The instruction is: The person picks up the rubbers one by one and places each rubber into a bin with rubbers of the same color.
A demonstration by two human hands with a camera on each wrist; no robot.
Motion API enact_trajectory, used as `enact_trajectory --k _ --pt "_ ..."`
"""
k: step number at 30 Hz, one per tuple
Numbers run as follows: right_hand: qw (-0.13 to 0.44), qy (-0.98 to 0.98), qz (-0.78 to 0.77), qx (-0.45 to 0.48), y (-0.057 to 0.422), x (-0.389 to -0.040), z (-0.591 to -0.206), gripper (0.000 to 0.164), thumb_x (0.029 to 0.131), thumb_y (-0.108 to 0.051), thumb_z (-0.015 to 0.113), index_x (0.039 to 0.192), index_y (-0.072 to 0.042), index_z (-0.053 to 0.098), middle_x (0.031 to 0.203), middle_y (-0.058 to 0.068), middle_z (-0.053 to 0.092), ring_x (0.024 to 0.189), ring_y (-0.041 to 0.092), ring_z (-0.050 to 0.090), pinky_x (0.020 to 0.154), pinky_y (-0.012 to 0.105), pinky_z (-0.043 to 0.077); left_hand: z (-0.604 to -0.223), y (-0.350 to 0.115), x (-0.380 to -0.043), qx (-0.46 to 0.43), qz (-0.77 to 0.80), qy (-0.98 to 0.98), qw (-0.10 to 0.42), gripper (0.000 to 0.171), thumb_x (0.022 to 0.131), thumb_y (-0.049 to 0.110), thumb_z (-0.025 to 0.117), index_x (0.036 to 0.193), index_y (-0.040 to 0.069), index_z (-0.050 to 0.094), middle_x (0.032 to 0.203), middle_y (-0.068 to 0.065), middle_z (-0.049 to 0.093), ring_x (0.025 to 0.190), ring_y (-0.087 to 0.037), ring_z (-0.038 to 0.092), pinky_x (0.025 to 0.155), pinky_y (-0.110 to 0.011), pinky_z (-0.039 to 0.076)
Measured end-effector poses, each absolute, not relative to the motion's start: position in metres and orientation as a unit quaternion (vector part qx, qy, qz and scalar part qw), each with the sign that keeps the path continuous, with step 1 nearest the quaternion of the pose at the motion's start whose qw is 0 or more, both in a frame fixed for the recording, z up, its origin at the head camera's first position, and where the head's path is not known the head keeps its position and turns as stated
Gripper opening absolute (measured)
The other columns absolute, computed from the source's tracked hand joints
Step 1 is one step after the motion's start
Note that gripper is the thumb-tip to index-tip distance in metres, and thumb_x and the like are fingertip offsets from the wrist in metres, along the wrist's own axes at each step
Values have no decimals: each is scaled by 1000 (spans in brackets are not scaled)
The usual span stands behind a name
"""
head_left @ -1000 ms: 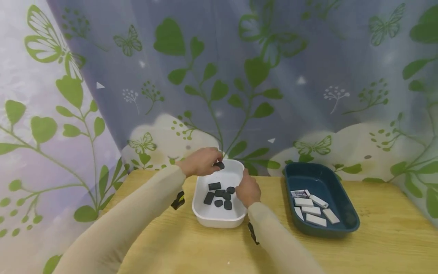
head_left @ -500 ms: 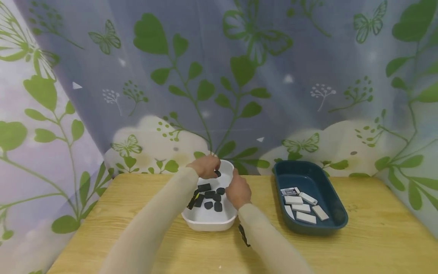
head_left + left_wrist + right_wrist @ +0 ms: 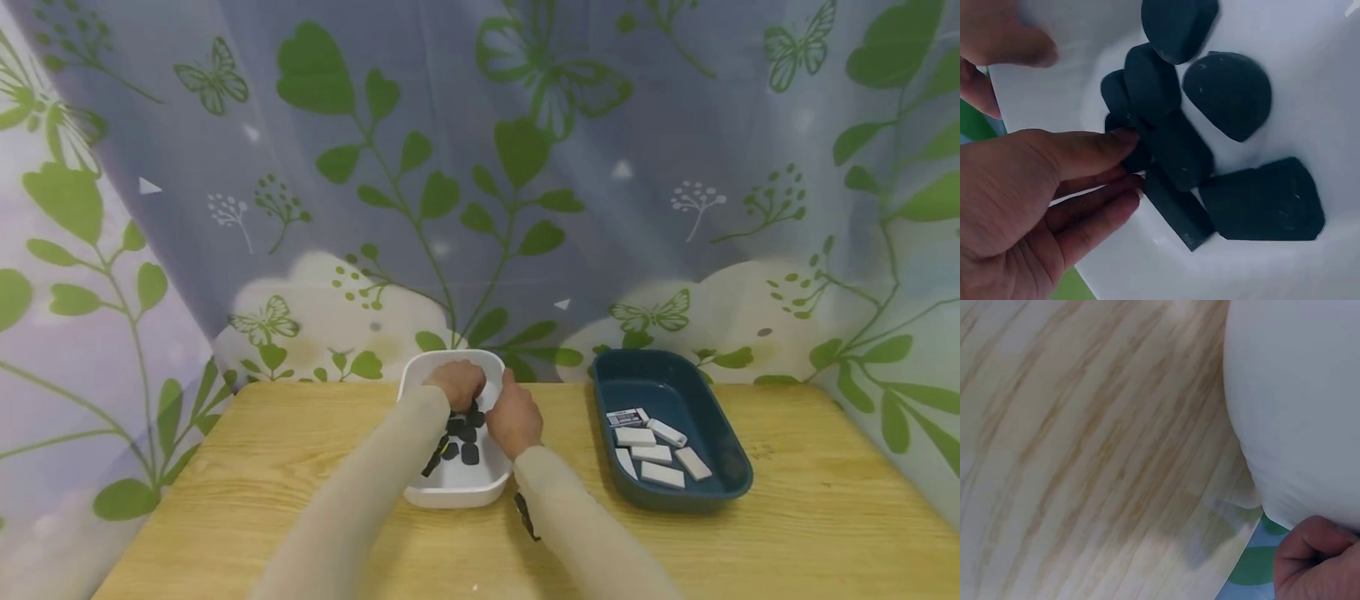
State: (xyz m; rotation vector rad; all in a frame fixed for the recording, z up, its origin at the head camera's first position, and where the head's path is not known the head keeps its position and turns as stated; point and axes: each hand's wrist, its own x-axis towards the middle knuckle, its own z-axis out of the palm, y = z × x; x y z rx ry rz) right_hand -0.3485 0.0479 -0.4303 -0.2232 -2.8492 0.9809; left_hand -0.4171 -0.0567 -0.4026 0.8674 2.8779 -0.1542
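Observation:
A white plastic basin holds several black erasers, some worn round. My left hand is down inside the basin. In the left wrist view its thumb and fingers pinch a small black eraser at the edge of the pile, partly hidden by the thumb. Other black erasers lie against or near it on the white floor. My right hand grips the basin's right rim. The right wrist view has that hand's curled fingers by the basin's outer wall.
To the right stands a dark blue basin with several white erasers in its near half, one with a printed sleeve. Both basins stand on a wood-grain table. Behind the table hangs a leaf-patterned curtain.
My left hand has moved from the basin's far end, where it held a black eraser, down to the pile nearer me. My right hand stays at the rim. The head view has shifted right.

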Motion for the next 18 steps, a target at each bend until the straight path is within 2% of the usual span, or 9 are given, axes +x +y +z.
enact_trajectory --k 6,11,13,15,18 --pt "55 -949 300 -85 53 -351 -434 70 79 -6 67 143 -6 37 107 22 64 88 37 64 71 48 51 -405 -50 -416 281 -53 956 73 11 81 8 69 74 15 66 76 -1 64 71 -18 58 69 -34 49" --pt "51 -946 307 -91 62 -357 -439 58 80 -13 65 134 -9 45 102 18 66 83 33 64 67 48 49 -396 -46 -416 295 -65 949 85 9 80 7 68 87 13 68 83 -1 65 75 -18 57 72 -32 48" --pt "39 -941 323 -97 66 -359 -443 44 84 -17 59 127 -8 51 102 17 66 85 32 64 69 48 49 -390 -46 -416 300 -70 947 89 16 81 9 67 96 13 68 90 -1 65 82 -18 59 76 -33 48" --pt "22 -934 340 -108 71 -362 -445 38 91 -26 51 123 -7 56 107 17 65 91 32 62 74 49 48 -384 -47 -415 304 -78 945 89 22 83 12 65 104 15 68 99 -1 66 89 -19 61 80 -34 48" --pt "4 -922 369 -118 80 -365 -442 50 98 -38 35 123 -3 59 119 20 61 104 35 59 85 50 45 -375 -51 -414 306 -70 946 84 28 87 17 62 115 15 64 111 -2 65 101 -20 61 84 -36 48"
